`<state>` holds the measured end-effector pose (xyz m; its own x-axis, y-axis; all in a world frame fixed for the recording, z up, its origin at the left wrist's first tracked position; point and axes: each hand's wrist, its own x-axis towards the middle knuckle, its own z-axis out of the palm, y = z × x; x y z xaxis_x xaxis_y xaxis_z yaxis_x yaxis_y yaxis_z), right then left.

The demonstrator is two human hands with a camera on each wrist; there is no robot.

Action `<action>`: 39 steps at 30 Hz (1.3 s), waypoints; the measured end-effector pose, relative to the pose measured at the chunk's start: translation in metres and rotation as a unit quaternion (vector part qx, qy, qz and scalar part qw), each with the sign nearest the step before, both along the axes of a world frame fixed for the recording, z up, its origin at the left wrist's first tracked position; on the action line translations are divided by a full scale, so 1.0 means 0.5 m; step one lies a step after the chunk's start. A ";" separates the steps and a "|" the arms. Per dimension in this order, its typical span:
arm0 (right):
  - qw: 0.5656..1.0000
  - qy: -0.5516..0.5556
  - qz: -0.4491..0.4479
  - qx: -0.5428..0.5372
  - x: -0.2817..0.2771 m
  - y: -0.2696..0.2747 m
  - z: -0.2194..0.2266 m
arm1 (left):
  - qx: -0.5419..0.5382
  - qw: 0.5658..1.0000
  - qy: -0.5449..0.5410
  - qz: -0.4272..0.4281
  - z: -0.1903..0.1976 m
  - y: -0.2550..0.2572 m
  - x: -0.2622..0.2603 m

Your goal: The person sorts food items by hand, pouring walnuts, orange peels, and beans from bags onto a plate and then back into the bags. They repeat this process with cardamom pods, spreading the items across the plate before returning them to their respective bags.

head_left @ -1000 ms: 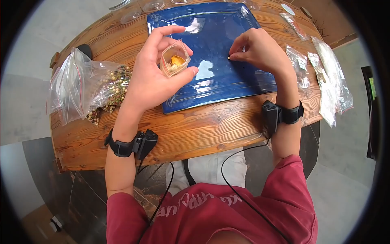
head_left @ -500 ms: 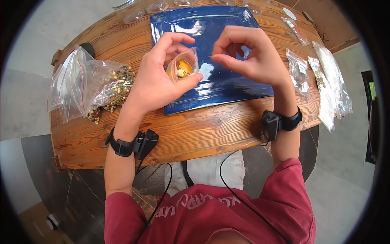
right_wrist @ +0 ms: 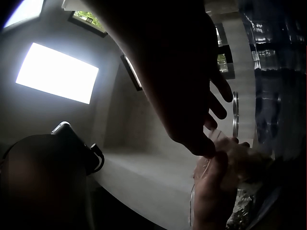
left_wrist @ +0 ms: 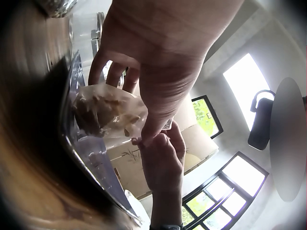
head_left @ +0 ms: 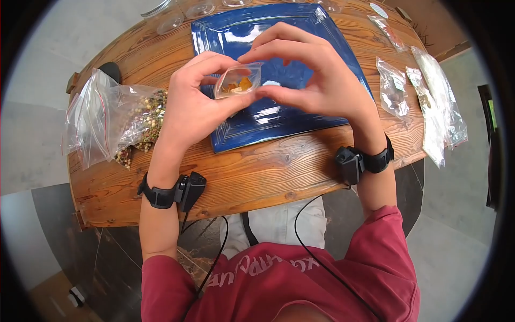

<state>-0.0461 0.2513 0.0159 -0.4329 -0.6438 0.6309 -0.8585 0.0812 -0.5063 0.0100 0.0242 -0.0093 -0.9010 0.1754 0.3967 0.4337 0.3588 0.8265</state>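
Note:
In the head view, my left hand [head_left: 193, 102] holds a small clear zip bag [head_left: 251, 71] upright between thumb and fingers. Dried orange-yellow and pale pieces [head_left: 244, 84] show inside its mouth. My right hand [head_left: 324, 75] has come up to the bag's right side, its forefinger at the far edge of the mouth and its thumb at the near edge, beside the left thumb. The left wrist view shows the cloudy bag [left_wrist: 110, 108] bulging below the left fingers. Beneath both hands lies a square blue plate [head_left: 241, 131] with a glossy surface.
On the left lies a large clear zip bag of mixed peppercorn-like beads [head_left: 147, 115]. Several flat clear packets, among them a labelled one [head_left: 394, 88], lie along the right. Clear round containers [head_left: 201, 8] stand behind the plate on the wooden table [head_left: 257, 172].
My right hand has lifted from over the plate and moved left to the small bag's mouth. The bag's opening has turned and looks narrower. My left hand still holds it.

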 end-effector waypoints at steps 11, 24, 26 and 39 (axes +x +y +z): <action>1.000 0.016 0.007 -0.012 -0.005 -0.001 -0.003 | 0.003 0.997 -0.082 -0.009 0.025 -0.006 0.010; 0.998 -0.060 -0.005 0.034 0.003 0.011 0.004 | 0.065 0.985 -0.150 -0.048 0.018 0.000 0.012; 0.997 -0.072 -0.017 0.020 0.003 0.012 0.003 | 0.080 0.985 -0.142 -0.054 0.011 0.001 0.010; 0.964 -0.247 -0.037 -0.090 0.013 0.009 0.022 | 0.151 0.976 -0.141 -0.069 0.005 -0.012 -0.002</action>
<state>-0.0395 0.2557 0.0269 -0.7497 -0.4988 0.4349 -0.5040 0.0045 -0.8637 0.0089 0.0183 -0.0067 -0.9579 0.2158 0.1892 0.2010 0.0339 0.9790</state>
